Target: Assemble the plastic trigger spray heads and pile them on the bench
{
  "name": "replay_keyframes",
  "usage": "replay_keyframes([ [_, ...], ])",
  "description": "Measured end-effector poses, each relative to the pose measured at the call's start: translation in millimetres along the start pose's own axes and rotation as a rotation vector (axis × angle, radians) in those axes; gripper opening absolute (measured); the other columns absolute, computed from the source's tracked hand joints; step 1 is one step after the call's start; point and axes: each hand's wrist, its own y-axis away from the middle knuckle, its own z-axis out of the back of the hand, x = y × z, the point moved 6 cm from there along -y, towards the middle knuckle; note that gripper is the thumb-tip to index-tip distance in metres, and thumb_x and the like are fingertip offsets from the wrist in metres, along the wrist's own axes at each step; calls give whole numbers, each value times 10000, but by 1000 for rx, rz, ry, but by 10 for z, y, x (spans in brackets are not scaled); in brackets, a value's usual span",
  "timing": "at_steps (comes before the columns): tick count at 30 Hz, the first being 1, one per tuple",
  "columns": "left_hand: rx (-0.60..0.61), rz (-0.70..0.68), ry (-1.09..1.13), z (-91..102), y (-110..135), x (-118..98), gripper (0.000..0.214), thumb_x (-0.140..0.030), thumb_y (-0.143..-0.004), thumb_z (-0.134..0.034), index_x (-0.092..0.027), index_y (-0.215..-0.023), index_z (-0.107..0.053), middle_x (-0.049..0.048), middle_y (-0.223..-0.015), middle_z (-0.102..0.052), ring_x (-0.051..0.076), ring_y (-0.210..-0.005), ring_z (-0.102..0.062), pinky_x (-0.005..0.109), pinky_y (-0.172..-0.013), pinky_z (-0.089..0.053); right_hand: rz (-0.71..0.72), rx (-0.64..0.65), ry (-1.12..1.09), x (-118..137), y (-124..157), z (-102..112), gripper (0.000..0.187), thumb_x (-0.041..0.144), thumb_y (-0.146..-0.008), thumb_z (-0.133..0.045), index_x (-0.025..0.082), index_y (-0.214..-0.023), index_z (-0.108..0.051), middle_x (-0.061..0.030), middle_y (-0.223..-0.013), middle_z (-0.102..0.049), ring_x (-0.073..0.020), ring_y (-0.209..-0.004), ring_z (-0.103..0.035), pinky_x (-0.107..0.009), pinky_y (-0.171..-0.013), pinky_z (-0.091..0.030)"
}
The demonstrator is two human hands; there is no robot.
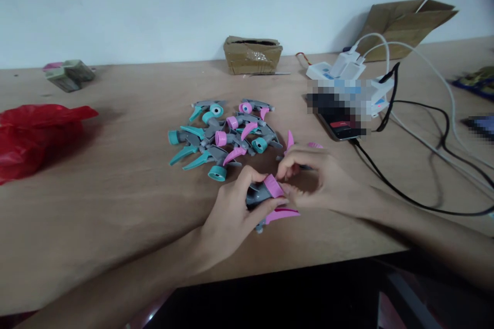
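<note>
My left hand (pixel 231 211) is closed around a grey spray-trigger head (pixel 258 196) with a pink cap and a pink lever sticking out below. My right hand (pixel 320 177) meets it from the right, fingers pinched at the pink cap (pixel 273 185); whatever small part it may hold is hidden. Both hands rest low over the wooden table (pixel 116 205) near its front edge. Just beyond them lies a pile of several spray-trigger heads (pixel 224 133), grey with teal or pink caps and levers. One more pink-lever head (pixel 290 140) lies right behind my right hand.
A red plastic bag (pixel 31 133) lies at the left. A taped cardboard box (pixel 252 54) and a flattened carton (pixel 409 20) stand by the wall. A phone (pixel 337 123), a power strip (pixel 347 74) and black and white cables (pixel 420 133) spread across the right side.
</note>
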Motion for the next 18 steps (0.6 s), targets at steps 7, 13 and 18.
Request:
replay_keyframes([
  [7,-40,-78,19,44,43,-2,265,-302,-796,-637,-227,-1016,-507,0,-882,-615,152,-778,-594,249,-656,-469,87,-118,177,261,46,133,74,160,-759,-590,211,-710,-610,-1,-690,-638,-138,-688,-573,-301,-691,-439],
  [13,-137,-201,5,153,-44,-51,272,-292,-729,-708,-230,-979,-618,34,-974,-579,182,-945,-543,314,-835,-452,180,-164,339,419,79,200,109,166,-796,-567,221,-726,-630,6,-656,-643,-138,-650,-545,-325,-674,-410],
  [18,-99,-191,-17,167,-53,-50,351,-266,-749,-691,-252,-1083,-583,22,-1031,-628,185,-985,-556,302,-827,-466,259,-156,453,469,96,171,110,204,-835,-554,200,-761,-635,5,-692,-652,-139,-672,-531,-341,-697,-381],
])
